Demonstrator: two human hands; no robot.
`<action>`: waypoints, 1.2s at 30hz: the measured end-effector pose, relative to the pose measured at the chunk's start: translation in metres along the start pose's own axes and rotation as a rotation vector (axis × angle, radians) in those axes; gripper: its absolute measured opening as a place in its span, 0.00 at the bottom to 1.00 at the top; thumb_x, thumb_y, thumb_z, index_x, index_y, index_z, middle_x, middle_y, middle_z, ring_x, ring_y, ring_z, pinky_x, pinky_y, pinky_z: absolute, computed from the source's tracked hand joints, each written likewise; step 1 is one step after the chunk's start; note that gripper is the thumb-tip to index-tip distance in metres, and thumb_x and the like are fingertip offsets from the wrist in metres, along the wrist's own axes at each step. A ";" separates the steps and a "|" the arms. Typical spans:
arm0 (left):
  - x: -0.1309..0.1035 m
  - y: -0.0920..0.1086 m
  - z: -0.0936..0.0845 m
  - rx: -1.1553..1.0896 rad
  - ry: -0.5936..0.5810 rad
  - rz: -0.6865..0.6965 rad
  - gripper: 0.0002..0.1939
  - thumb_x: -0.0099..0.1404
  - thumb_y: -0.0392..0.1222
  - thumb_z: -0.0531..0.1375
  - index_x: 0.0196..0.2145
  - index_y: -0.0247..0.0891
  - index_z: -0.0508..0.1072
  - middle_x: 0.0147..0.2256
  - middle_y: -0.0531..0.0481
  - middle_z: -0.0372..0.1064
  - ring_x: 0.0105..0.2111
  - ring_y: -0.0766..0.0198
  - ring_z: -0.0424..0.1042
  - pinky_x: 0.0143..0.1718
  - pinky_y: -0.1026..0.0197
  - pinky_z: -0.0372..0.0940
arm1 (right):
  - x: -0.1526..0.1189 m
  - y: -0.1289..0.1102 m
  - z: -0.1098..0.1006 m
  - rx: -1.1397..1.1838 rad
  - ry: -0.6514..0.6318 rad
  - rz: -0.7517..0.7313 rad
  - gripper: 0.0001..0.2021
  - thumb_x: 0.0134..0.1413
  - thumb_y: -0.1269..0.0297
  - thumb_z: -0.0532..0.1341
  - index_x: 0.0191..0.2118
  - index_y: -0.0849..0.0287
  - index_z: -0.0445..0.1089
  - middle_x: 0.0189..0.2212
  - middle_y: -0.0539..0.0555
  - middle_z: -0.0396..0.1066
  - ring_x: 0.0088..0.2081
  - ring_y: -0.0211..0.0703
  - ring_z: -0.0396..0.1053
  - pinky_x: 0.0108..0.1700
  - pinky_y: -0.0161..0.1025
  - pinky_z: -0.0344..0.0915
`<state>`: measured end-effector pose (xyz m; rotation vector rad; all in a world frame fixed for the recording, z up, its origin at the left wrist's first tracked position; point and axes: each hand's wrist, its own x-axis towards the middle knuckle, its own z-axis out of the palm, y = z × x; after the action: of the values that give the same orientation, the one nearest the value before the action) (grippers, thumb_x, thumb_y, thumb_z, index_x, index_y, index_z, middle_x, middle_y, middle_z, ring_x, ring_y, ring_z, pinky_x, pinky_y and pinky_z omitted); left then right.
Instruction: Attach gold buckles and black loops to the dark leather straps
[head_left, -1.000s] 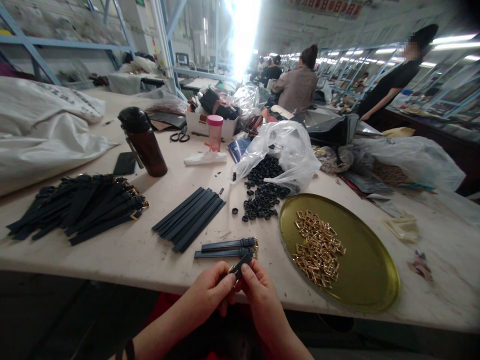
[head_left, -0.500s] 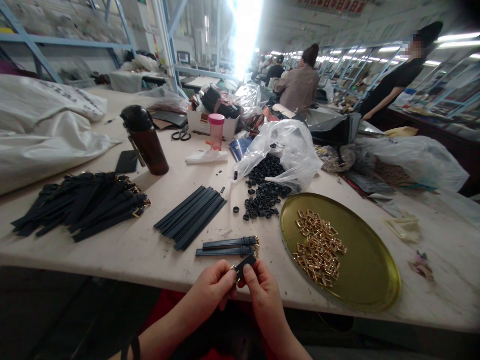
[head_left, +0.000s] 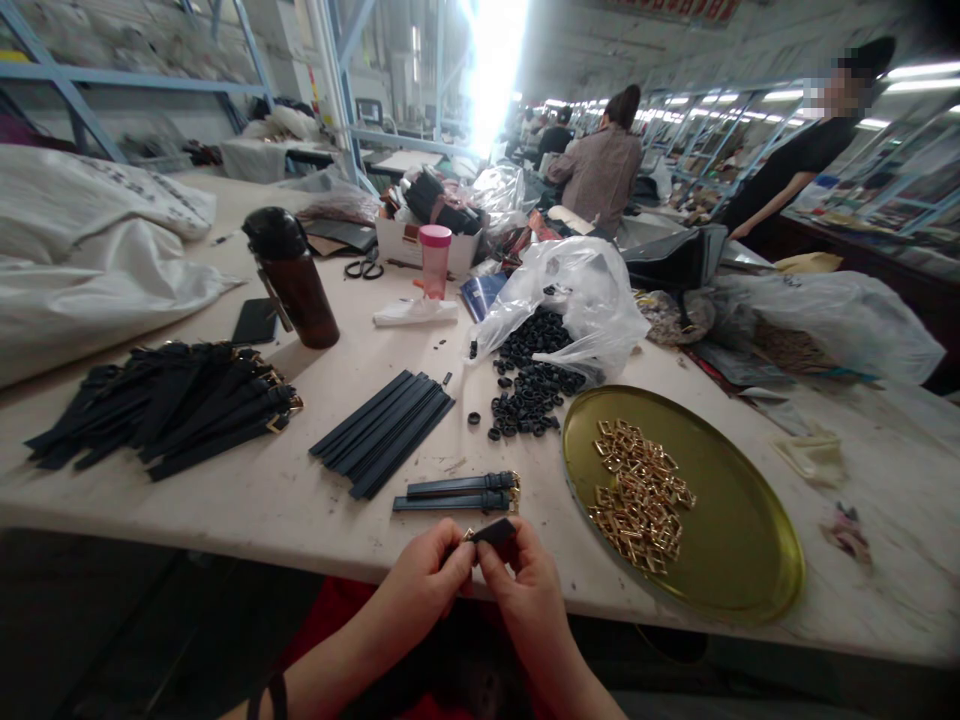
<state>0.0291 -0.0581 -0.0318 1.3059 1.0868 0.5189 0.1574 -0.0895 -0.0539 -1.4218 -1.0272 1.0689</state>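
Head view: strap pinched between left hand and right hand

We've got the strap straight ahead, over the near edge of the table, its visible piece slanting from eight o'clock up to two. Our left hand grips the eight o'clock end, right beside a gold buckle; our right hand has thumb and fingers closed on the two o'clock end. Both touch it, so neither is nearer! How much more lies behind our fingers, we can't tell.

Just short of twelve, two buckled straps rest side by side, buckles toward three. Flat strips lie at half past ten, a heap of straps at ten. Black loops spill from a plastic bag around half past twelve; between two and three, a round tray carries loose buckles. Beyond, a person in brown at half past twelve, a person in black past one, and a bright light glaring at twelve.
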 end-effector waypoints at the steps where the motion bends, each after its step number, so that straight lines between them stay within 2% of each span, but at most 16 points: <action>1: -0.001 0.001 -0.001 0.021 -0.010 0.000 0.15 0.60 0.51 0.50 0.24 0.38 0.59 0.18 0.59 0.56 0.14 0.72 0.53 0.15 0.69 0.49 | 0.001 -0.001 -0.001 0.022 -0.020 0.026 0.08 0.47 0.61 0.61 0.27 0.59 0.65 0.23 0.48 0.65 0.27 0.38 0.61 0.29 0.34 0.59; 5: -0.006 0.005 -0.008 0.060 -0.093 -0.019 0.16 0.60 0.53 0.53 0.24 0.38 0.61 0.17 0.58 0.59 0.14 0.72 0.52 0.15 0.69 0.46 | 0.002 -0.006 -0.005 0.221 -0.189 0.189 0.10 0.46 0.59 0.62 0.27 0.60 0.63 0.23 0.47 0.64 0.26 0.36 0.60 0.30 0.33 0.59; 7: -0.005 0.004 -0.011 0.066 -0.106 -0.032 0.17 0.58 0.53 0.55 0.23 0.38 0.60 0.16 0.59 0.59 0.14 0.72 0.52 0.14 0.69 0.45 | 0.001 -0.008 -0.005 0.273 -0.225 0.214 0.11 0.45 0.59 0.63 0.27 0.60 0.63 0.23 0.46 0.64 0.25 0.35 0.60 0.30 0.33 0.58; 10: 0.000 0.001 -0.013 0.042 -0.063 -0.038 0.17 0.56 0.54 0.56 0.23 0.39 0.58 0.15 0.60 0.57 0.13 0.72 0.52 0.14 0.70 0.46 | -0.002 -0.011 -0.003 0.252 -0.201 0.124 0.10 0.46 0.59 0.63 0.27 0.59 0.64 0.23 0.46 0.63 0.26 0.35 0.60 0.30 0.33 0.57; 12: 0.004 0.002 -0.012 0.019 -0.034 0.011 0.14 0.56 0.53 0.56 0.29 0.39 0.60 0.18 0.59 0.60 0.15 0.70 0.57 0.16 0.70 0.52 | -0.002 -0.016 -0.004 0.230 -0.232 0.067 0.11 0.50 0.57 0.59 0.28 0.59 0.65 0.23 0.47 0.63 0.26 0.35 0.60 0.30 0.33 0.57; 14: 0.006 0.007 -0.011 0.059 -0.060 0.079 0.14 0.58 0.50 0.54 0.38 0.39 0.61 0.23 0.58 0.63 0.20 0.68 0.62 0.21 0.68 0.58 | 0.002 -0.022 -0.012 0.194 -0.292 0.040 0.14 0.53 0.54 0.55 0.29 0.60 0.65 0.23 0.48 0.63 0.25 0.35 0.60 0.29 0.33 0.57; 16: 0.005 0.013 -0.010 0.154 -0.141 0.116 0.13 0.60 0.48 0.52 0.41 0.39 0.63 0.24 0.57 0.63 0.21 0.68 0.63 0.24 0.68 0.59 | 0.012 -0.025 -0.029 0.082 -0.288 -0.004 0.16 0.54 0.51 0.53 0.29 0.60 0.65 0.21 0.48 0.63 0.24 0.35 0.60 0.28 0.33 0.58; 18: 0.005 0.017 -0.009 0.236 -0.188 0.118 0.14 0.61 0.48 0.50 0.39 0.39 0.67 0.23 0.57 0.61 0.21 0.68 0.61 0.23 0.68 0.57 | 0.031 -0.026 -0.056 -0.171 -0.164 -0.078 0.17 0.55 0.51 0.51 0.30 0.60 0.65 0.21 0.49 0.63 0.25 0.37 0.61 0.28 0.33 0.59; 19: 0.006 0.017 -0.009 0.259 -0.181 0.114 0.14 0.61 0.48 0.49 0.38 0.38 0.68 0.21 0.57 0.60 0.21 0.68 0.61 0.23 0.68 0.56 | 0.043 -0.025 -0.072 -0.352 -0.062 -0.115 0.17 0.57 0.53 0.49 0.30 0.60 0.66 0.22 0.50 0.64 0.26 0.37 0.62 0.29 0.33 0.60; 21: 0.009 0.013 -0.009 0.284 -0.133 0.108 0.17 0.62 0.50 0.48 0.40 0.38 0.68 0.20 0.57 0.58 0.22 0.67 0.60 0.23 0.68 0.56 | 0.071 -0.023 -0.105 -0.878 0.128 -0.135 0.15 0.58 0.58 0.47 0.32 0.60 0.66 0.27 0.52 0.68 0.30 0.39 0.65 0.32 0.33 0.61; 23: 0.012 0.006 -0.009 0.292 -0.101 0.100 0.18 0.62 0.50 0.47 0.42 0.37 0.68 0.19 0.57 0.58 0.22 0.66 0.61 0.24 0.67 0.56 | 0.099 -0.020 -0.132 -1.033 0.207 -0.109 0.10 0.56 0.65 0.50 0.36 0.62 0.67 0.34 0.57 0.70 0.37 0.44 0.66 0.39 0.36 0.60; 25: 0.014 0.001 -0.007 0.286 -0.097 0.102 0.19 0.62 0.50 0.47 0.44 0.38 0.67 0.21 0.56 0.61 0.23 0.65 0.62 0.25 0.67 0.57 | 0.122 -0.016 -0.147 -1.149 0.222 -0.069 0.09 0.54 0.68 0.52 0.34 0.63 0.69 0.36 0.61 0.70 0.38 0.47 0.67 0.40 0.39 0.59; 27: 0.014 -0.002 -0.006 0.269 -0.108 0.100 0.19 0.61 0.50 0.48 0.45 0.38 0.67 0.24 0.55 0.64 0.24 0.65 0.63 0.27 0.67 0.58 | 0.134 -0.012 -0.149 -1.242 0.197 -0.034 0.09 0.52 0.69 0.53 0.32 0.64 0.70 0.34 0.62 0.71 0.37 0.49 0.68 0.38 0.40 0.59; 29: 0.014 -0.003 -0.005 0.256 -0.126 0.082 0.19 0.61 0.50 0.48 0.44 0.38 0.67 0.26 0.54 0.65 0.24 0.65 0.63 0.26 0.67 0.59 | 0.136 -0.008 -0.142 -1.312 0.144 -0.019 0.09 0.52 0.70 0.53 0.31 0.63 0.71 0.32 0.62 0.72 0.36 0.48 0.69 0.37 0.38 0.58; 33: 0.012 -0.005 -0.007 0.255 -0.137 0.048 0.19 0.61 0.51 0.49 0.42 0.37 0.68 0.25 0.54 0.64 0.24 0.65 0.64 0.25 0.67 0.58 | 0.123 -0.010 -0.127 -1.397 -0.001 -0.036 0.08 0.51 0.68 0.55 0.28 0.60 0.71 0.29 0.57 0.73 0.34 0.44 0.70 0.34 0.34 0.57; 36: 0.013 -0.009 -0.008 0.244 -0.142 0.053 0.18 0.62 0.50 0.48 0.42 0.38 0.68 0.25 0.54 0.64 0.23 0.66 0.63 0.25 0.67 0.58 | 0.118 -0.023 -0.122 -1.439 -0.040 -0.065 0.08 0.52 0.67 0.55 0.29 0.61 0.71 0.29 0.57 0.73 0.33 0.44 0.69 0.33 0.35 0.57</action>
<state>0.0259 -0.0460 -0.0441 1.5640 1.0220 0.3330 0.3028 -0.0015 -0.0325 -2.3983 -2.0119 0.1506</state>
